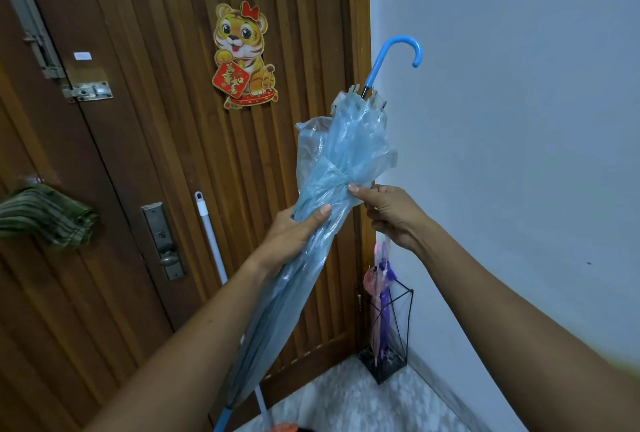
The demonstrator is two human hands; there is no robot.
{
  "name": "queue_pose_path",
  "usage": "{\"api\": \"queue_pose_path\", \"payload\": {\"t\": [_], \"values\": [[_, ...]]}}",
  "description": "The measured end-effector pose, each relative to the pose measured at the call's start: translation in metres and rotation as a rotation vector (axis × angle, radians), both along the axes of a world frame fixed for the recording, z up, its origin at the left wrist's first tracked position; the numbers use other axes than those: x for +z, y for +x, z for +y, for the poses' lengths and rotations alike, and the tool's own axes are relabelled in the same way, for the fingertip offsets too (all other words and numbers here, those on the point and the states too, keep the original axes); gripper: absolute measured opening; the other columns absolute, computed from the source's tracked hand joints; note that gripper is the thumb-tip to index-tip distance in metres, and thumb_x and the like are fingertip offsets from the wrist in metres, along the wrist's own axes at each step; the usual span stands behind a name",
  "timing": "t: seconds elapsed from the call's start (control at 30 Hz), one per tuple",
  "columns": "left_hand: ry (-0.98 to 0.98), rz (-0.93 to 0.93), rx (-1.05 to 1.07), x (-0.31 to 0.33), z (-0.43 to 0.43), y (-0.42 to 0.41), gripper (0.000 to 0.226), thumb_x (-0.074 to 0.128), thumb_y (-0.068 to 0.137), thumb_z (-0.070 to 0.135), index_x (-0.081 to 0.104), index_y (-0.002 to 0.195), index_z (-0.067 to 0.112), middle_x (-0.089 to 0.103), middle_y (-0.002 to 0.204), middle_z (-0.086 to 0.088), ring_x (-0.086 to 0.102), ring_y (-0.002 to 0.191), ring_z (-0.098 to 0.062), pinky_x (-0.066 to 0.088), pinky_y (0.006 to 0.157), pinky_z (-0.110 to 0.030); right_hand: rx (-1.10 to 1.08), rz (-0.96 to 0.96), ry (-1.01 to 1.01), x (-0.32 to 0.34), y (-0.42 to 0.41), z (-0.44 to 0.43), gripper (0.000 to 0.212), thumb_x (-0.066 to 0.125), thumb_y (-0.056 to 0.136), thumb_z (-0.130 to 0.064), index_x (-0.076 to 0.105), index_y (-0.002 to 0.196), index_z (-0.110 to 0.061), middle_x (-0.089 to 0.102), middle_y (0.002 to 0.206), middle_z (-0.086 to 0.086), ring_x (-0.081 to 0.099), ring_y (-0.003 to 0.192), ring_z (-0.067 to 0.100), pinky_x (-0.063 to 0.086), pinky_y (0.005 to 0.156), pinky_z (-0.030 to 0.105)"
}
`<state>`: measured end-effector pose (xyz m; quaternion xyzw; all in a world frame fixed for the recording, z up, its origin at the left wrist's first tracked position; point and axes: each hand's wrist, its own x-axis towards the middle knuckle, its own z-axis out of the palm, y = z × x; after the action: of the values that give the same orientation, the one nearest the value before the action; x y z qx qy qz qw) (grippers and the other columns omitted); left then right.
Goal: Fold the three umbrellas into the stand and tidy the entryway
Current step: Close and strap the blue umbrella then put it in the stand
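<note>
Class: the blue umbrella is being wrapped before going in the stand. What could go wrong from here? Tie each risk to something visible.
The blue umbrella bulges loose above the strap that the right hand pinches, so it may spring open.
Its lower tip hangs near the white pole leaning on the door and might knock it.
The stand already holds two umbrellas, so a bulky roll could snag.

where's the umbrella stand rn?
Head view, lower right: the wire stand stands in the corner between the wooden door and the wall, below the right hand, holding the pink umbrella and the purple umbrella.
</note>
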<state>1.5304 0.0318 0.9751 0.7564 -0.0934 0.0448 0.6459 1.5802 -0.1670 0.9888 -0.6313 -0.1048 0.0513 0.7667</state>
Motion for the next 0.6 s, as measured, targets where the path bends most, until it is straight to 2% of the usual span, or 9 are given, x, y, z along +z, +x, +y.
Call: {"api": "queue_pose_path", "payload": {"t": [0.1, 0.17, 0.23, 0.3, 0.33, 0.37, 0.47, 0.53, 0.6], "values": [[-0.037, -0.006, 0.022, -0.001, -0.002, 0.004, 0.041, 0.073, 0.088, 0.045, 0.068, 0.119, 0.019, 0.078, 0.095, -0.001, 0.076, 0.083, -0.016, 0.059, 0.068, -0.026, -0.117, -0.117, 0.006, 0.001, -0.003, 0.003, 0.04, 0.084, 0.081, -0.023, 0.047, 0.064, -0.016, 0.05, 0.043, -0.016, 0.038, 0.038, 0.002, 0.029, 0.041, 0.016], [-0.011, -0.029, 0.12, -0.004, -0.001, 0.011, 0.044, 0.076, 0.082, 0.052, 0.07, 0.117, 0.026, 0.078, 0.1, 0.005, 0.076, 0.089, -0.012, 0.061, 0.08, -0.032, -0.197, -0.217, -0.026, 0.003, -0.005, 0.005, 0.034, 0.083, 0.081, -0.017, 0.055, 0.065, -0.01, 0.054, 0.045, -0.017, 0.048, 0.038, -0.003, 0.035, 0.042, 0.008], [0.056, -0.062, 0.273, -0.01, 0.002, 0.021, 0.049, 0.079, 0.075, 0.059, 0.07, 0.114, 0.031, 0.078, 0.099, 0.012, 0.075, 0.09, -0.008, 0.06, 0.087, -0.036, -0.212, -0.245, -0.057, 0.009, -0.01, 0.007, 0.018, 0.085, 0.08, -0.018, 0.072, 0.078, -0.006, 0.065, 0.06, -0.015, 0.055, 0.047, -0.006, 0.038, 0.046, 0.006], [0.125, -0.091, 0.385, -0.016, 0.007, 0.026, 0.052, 0.079, 0.072, 0.062, 0.07, 0.114, 0.033, 0.076, 0.098, 0.015, 0.073, 0.09, -0.006, 0.06, 0.086, -0.035, -0.219, -0.275, -0.139, 0.015, -0.011, 0.008, 0.025, 0.088, 0.076, -0.023, 0.08, 0.096, -0.011, 0.076, 0.088, -0.007, 0.067, 0.073, -0.003, 0.048, 0.06, 0.01], [0.152, -0.098, 0.424, -0.017, 0.008, 0.026, 0.055, 0.078, 0.071, 0.064, 0.069, 0.116, 0.033, 0.075, 0.098, 0.016, 0.072, 0.09, -0.006, 0.059, 0.086, -0.034, -0.26, -0.323, -0.23, 0.017, -0.011, 0.009, 0.031, 0.089, 0.073, -0.025, 0.08, 0.101, -0.016, 0.076, 0.096, -0.005, 0.07, 0.085, 0.003, 0.053, 0.07, 0.015], [0.165, -0.104, 0.452, -0.017, 0.008, 0.026, 0.056, 0.078, 0.071, 0.065, 0.068, 0.116, 0.033, 0.074, 0.099, 0.017, 0.071, 0.091, -0.006, 0.059, 0.086, -0.034, -0.331, -0.406, -0.346, 0.018, -0.011, 0.009, 0.033, 0.089, 0.072, -0.028, 0.079, 0.102, -0.02, 0.075, 0.097, -0.005, 0.07, 0.089, 0.006, 0.053, 0.074, 0.018], [0.164, -0.117, 0.484, -0.016, 0.005, 0.027, 0.054, 0.078, 0.072, 0.064, 0.068, 0.116, 0.033, 0.073, 0.1, 0.017, 0.07, 0.092, -0.008, 0.059, 0.086, -0.033, -0.533, -0.672, -0.641, 0.021, -0.014, 0.008, 0.023, 0.082, 0.079, -0.029, 0.078, 0.102, -0.026, 0.074, 0.092, -0.01, 0.064, 0.08, 0.003, 0.049, 0.068, 0.018], [0.174, -0.117, 0.485, -0.016, 0.003, 0.03, 0.055, 0.077, 0.072, 0.064, 0.068, 0.116, 0.033, 0.073, 0.099, 0.017, 0.07, 0.092, -0.007, 0.059, 0.085, -0.033, -0.563, -0.696, -0.708, 0.02, -0.016, 0.008, 0.016, 0.075, 0.088, -0.031, 0.08, 0.101, -0.024, 0.077, 0.097, -0.008, 0.066, 0.085, 0.005, 0.053, 0.076, 0.026], [0.193, -0.123, 0.484, -0.017, 0.003, 0.032, 0.059, 0.076, 0.07, 0.068, 0.067, 0.117, 0.033, 0.073, 0.099, 0.017, 0.07, 0.091, -0.007, 0.059, 0.084, -0.034, -0.535, -0.62, -0.731, 0.022, -0.016, 0.008, 0.021, 0.068, 0.094, -0.035, 0.081, 0.098, -0.019, 0.078, 0.098, -0.006, 0.069, 0.089, 0.01, 0.054, 0.079, 0.03]]}}
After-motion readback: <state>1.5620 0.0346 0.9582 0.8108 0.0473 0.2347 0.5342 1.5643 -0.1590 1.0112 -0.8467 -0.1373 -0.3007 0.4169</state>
